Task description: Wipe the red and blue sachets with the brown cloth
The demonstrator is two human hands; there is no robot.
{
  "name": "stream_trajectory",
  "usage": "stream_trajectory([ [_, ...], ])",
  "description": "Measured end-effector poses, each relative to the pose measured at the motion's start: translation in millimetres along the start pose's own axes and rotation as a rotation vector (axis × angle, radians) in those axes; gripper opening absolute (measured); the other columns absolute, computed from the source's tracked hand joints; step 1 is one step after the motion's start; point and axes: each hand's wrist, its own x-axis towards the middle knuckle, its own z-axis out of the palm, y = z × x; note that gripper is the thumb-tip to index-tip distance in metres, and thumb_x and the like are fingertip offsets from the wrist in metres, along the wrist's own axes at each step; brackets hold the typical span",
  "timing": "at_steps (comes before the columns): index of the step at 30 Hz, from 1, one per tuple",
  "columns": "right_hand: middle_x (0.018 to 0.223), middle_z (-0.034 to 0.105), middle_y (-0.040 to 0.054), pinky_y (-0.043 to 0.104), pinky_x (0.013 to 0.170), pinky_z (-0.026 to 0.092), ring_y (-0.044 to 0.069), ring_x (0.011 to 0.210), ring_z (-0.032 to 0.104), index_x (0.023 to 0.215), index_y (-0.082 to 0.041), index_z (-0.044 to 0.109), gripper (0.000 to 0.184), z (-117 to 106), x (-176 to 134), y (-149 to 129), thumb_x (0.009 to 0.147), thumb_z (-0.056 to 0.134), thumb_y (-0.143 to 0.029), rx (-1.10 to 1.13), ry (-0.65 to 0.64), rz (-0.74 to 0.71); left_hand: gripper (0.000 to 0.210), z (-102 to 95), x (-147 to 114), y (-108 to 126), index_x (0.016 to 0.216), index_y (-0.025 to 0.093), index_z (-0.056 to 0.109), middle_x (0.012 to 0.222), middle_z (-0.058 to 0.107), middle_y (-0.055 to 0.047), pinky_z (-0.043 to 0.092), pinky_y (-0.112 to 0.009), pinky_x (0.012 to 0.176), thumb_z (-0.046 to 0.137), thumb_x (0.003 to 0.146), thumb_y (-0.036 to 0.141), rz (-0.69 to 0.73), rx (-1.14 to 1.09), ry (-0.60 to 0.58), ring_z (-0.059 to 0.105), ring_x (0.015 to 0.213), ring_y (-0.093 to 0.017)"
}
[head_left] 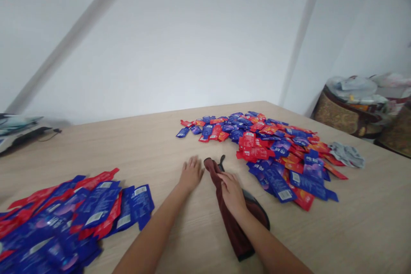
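Observation:
My left hand [192,174] lies palm down on the table, fingers stretched out, holding nothing. Just right of it is a dark red cloth item [224,216] with black trim, a small black loop and a darker rounded part; its exact kind I cannot make out. My right hand [231,192] rests on this cloth with its fingers bent over the folded upper part. Blue and red packets form a spread-out pile [282,145] to the right of my right hand. Another pile of similar packets [64,218] lies to the left of my left forearm.
The pale wooden table [135,143] reaches back to a white wall [192,51]. A grey crumpled cloth [346,154] lies beyond the right pile. At the far left stands a flat device [22,135] with a cable. Patterned chairs [334,113] hold plastic bags [353,85] at the right.

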Motion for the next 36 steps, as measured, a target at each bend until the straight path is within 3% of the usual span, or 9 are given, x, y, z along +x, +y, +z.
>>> stream_trajectory([
  [3, 0.114, 0.060, 0.0050, 0.034, 0.097, 0.039, 0.019, 0.108, 0.050, 0.110, -0.022, 0.063, 0.041, 1, 1, 0, 0.080, 0.037, -0.011, 0.021, -0.002, 0.014, 0.050, 21.1, 45, 11, 0.138, 0.019, 0.036, 0.150, 0.024, -0.011, 0.021, -0.050, 0.107, 0.033, 0.091, 0.037, -0.003, -0.019, 0.030, 0.018, 0.137, -0.030],
  [7, 0.114, 0.059, 0.0052, 0.035, 0.097, 0.039, 0.020, 0.108, 0.050, 0.111, -0.022, 0.062, 0.042, 3, 1, 1, 0.080, 0.037, -0.010, 0.031, -0.009, 0.037, 0.050, 35.0, 101, 13, 0.135, 0.019, 0.041, 0.150, 0.023, -0.012, 0.019, -0.054, 0.106, 0.033, 0.090, 0.040, -0.069, -0.045, 0.076, 0.017, 0.137, -0.033],
  [11, 0.113, 0.059, 0.0052, 0.034, 0.096, 0.040, 0.019, 0.108, 0.051, 0.111, -0.022, 0.062, 0.043, 3, 2, 0, 0.079, 0.037, -0.009, 0.048, -0.001, 0.049, 0.051, 40.8, 135, 12, 0.136, 0.017, 0.040, 0.148, 0.027, -0.011, 0.019, -0.055, 0.107, 0.034, 0.089, 0.035, -0.116, -0.059, 0.085, 0.019, 0.137, -0.029],
  [14, 0.112, 0.060, 0.0051, 0.034, 0.095, 0.040, 0.019, 0.107, 0.052, 0.110, -0.023, 0.063, 0.043, 2, 3, -1, 0.078, 0.038, -0.010, 0.058, 0.005, 0.050, 0.050, 42.8, 139, 12, 0.137, 0.016, 0.038, 0.148, 0.028, -0.011, 0.017, -0.056, 0.107, 0.029, 0.090, 0.032, -0.097, -0.067, 0.070, 0.019, 0.137, -0.028],
  [19, 0.112, 0.060, 0.0057, 0.035, 0.095, 0.040, 0.020, 0.106, 0.051, 0.111, -0.022, 0.063, 0.041, 3, 4, 1, 0.080, 0.037, -0.012, 0.070, 0.005, 0.057, 0.050, 40.2, 124, 12, 0.137, 0.018, 0.037, 0.145, 0.034, -0.011, 0.019, -0.059, 0.106, 0.025, 0.092, 0.035, -0.109, -0.067, 0.018, 0.025, 0.135, -0.027],
  [26, 0.111, 0.060, 0.0055, 0.034, 0.096, 0.039, 0.019, 0.107, 0.051, 0.108, -0.022, 0.063, 0.040, 7, 2, 3, 0.079, 0.037, -0.013, 0.141, 0.040, 0.050, 0.048, 31.0, 107, 11, 0.137, 0.019, 0.039, 0.148, 0.029, -0.009, 0.022, -0.052, 0.107, 0.028, 0.093, 0.037, -0.042, -0.064, -0.002, 0.020, 0.137, -0.026],
  [31, 0.111, 0.060, 0.0060, 0.033, 0.097, 0.038, 0.018, 0.108, 0.051, 0.106, -0.021, 0.062, 0.038, 8, 3, 7, 0.080, 0.035, -0.014, 0.245, 0.160, 0.098, 0.042, 25.8, 128, 28, 0.134, 0.031, 0.042, 0.151, 0.022, 0.001, 0.014, -0.047, 0.111, 0.033, 0.092, 0.033, 0.089, -0.054, 0.045, 0.011, 0.140, -0.022],
  [36, 0.110, 0.059, 0.0071, 0.033, 0.096, 0.040, 0.018, 0.107, 0.051, 0.107, -0.021, 0.060, 0.037, 10, 6, 13, 0.080, 0.035, -0.015, 0.263, 0.199, 0.139, 0.040, 24.3, 163, 52, 0.125, 0.022, 0.054, 0.147, 0.032, -0.009, 0.017, -0.057, 0.106, 0.039, 0.088, 0.025, 0.067, -0.050, 0.071, 0.017, 0.137, -0.031],
])
